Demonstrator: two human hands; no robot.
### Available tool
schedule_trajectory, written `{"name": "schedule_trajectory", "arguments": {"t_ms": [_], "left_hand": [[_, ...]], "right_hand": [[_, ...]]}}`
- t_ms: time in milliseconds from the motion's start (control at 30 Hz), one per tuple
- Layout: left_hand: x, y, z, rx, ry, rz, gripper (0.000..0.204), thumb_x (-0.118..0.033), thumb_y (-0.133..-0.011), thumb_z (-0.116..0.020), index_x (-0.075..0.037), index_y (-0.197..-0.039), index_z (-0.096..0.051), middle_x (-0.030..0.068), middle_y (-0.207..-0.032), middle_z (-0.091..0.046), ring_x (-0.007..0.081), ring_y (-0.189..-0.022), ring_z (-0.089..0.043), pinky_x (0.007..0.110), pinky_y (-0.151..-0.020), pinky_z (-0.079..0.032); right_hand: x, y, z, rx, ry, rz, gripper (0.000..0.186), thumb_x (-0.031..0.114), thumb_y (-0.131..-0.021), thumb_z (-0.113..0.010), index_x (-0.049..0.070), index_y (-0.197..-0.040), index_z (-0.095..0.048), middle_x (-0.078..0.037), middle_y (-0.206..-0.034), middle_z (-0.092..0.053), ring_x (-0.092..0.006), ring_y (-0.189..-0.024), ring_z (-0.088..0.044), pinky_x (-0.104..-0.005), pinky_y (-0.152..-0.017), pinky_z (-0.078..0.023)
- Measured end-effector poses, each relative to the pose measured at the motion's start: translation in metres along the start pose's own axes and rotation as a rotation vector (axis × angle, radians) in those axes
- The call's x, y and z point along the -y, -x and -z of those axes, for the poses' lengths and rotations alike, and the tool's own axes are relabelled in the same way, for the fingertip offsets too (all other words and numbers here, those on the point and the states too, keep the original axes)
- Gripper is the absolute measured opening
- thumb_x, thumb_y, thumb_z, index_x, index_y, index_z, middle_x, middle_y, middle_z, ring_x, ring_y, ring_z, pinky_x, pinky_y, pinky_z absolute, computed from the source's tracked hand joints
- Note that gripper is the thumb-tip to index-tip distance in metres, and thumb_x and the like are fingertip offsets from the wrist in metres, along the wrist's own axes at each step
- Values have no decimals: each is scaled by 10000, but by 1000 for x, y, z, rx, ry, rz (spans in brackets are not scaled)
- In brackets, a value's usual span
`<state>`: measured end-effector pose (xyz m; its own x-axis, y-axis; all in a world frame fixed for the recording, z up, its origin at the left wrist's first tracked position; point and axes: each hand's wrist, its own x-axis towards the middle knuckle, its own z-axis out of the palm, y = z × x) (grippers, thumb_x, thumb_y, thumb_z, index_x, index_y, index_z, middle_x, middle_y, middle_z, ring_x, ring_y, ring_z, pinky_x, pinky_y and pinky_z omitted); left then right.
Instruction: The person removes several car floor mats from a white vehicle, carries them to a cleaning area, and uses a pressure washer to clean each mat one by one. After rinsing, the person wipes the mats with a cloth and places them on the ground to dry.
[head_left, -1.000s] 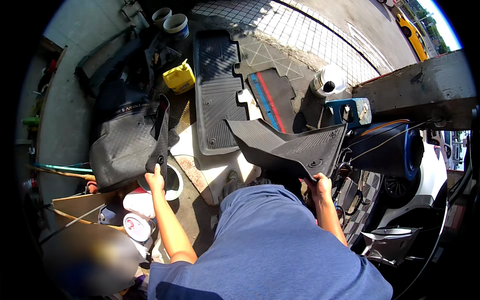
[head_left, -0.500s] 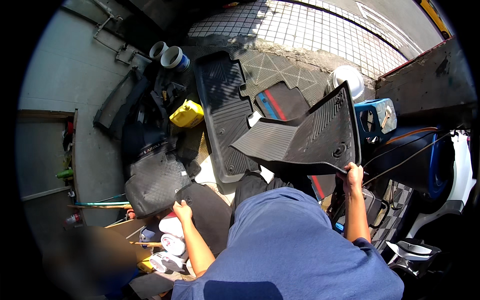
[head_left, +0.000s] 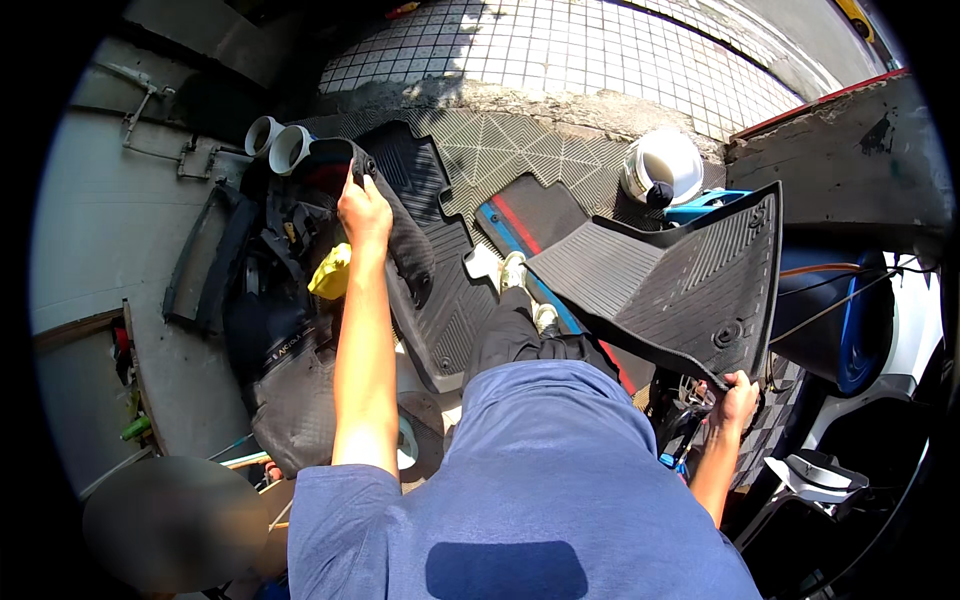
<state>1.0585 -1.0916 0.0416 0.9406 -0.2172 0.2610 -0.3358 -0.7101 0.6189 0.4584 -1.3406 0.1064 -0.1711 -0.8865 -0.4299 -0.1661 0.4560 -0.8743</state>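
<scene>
My left hand (head_left: 364, 212) reaches far forward, its fingers closed on the edge of a dark floor mat (head_left: 404, 238) that hangs down beside the wrist. At the right, my right hand (head_left: 737, 402) grips the near corner of a black rubber car mat (head_left: 690, 290) with raised walls and a ribbed surface, held tilted above the ground. Beneath them lies a dark carpet mat (head_left: 535, 212) with a red and a blue stripe, partly covered by the rubber mat. A moulded black mat (head_left: 452, 325) lies left of my feet.
White buckets (head_left: 292, 150) stand at the far left, and another white bucket (head_left: 672, 165) at the far right. A yellow object (head_left: 330, 272) sits near my left forearm. Dark parts lie along the wall (head_left: 110, 230). A blue barrel (head_left: 840, 330) is on the right; a blurred round shape (head_left: 175, 525) fills the lower left.
My left hand has swung forward from low at the left, carrying the dark floor mat up and away from me. My right hand and the rubber mat have shifted slightly right and nearer.
</scene>
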Motion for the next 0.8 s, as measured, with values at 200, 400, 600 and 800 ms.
{"name": "schedule_trajectory", "arguments": {"t_ms": [200,400,600,800], "left_hand": [[-40,-97,-176,219,-170,-161,564,-95,-938,-481,-61,-1500,-448,199,-1467,-544,404,-1044,-697,484,-930,-558],[-5,-72,-319,983,-557,-246,821,-173,-892,-641,-114,-1609,-245,154,-1640,-319,339,-1487,-346,442,-1126,-437],[116,58,-314,1528,-245,196,408,-265,-913,-567,-143,-1273,-715,172,-1287,-683,327,-1194,-658,429,-1046,-497],[257,133,-225,1914,-699,60,331,-241,-907,-606,-141,-1185,-755,108,-1206,-734,283,-1069,-711,400,-927,-544]], "right_hand": [[15,24,-16,-231,-75,4,195,60,-728,-551,33,-912,-612,-57,-820,-627,-216,-644,-633,-383,-490,-585],[61,58,-43,-413,1,-26,207,110,-758,-561,43,-932,-651,-57,-837,-668,-200,-635,-652,-298,-456,-538],[105,66,-68,-401,-180,-161,251,157,-756,-556,39,-970,-612,-74,-848,-685,-219,-586,-645,-272,-394,-441],[148,46,-112,-215,-349,-285,205,169,-804,-533,43,-947,-608,-73,-808,-693,-188,-570,-659,-239,-384,-457]]}}
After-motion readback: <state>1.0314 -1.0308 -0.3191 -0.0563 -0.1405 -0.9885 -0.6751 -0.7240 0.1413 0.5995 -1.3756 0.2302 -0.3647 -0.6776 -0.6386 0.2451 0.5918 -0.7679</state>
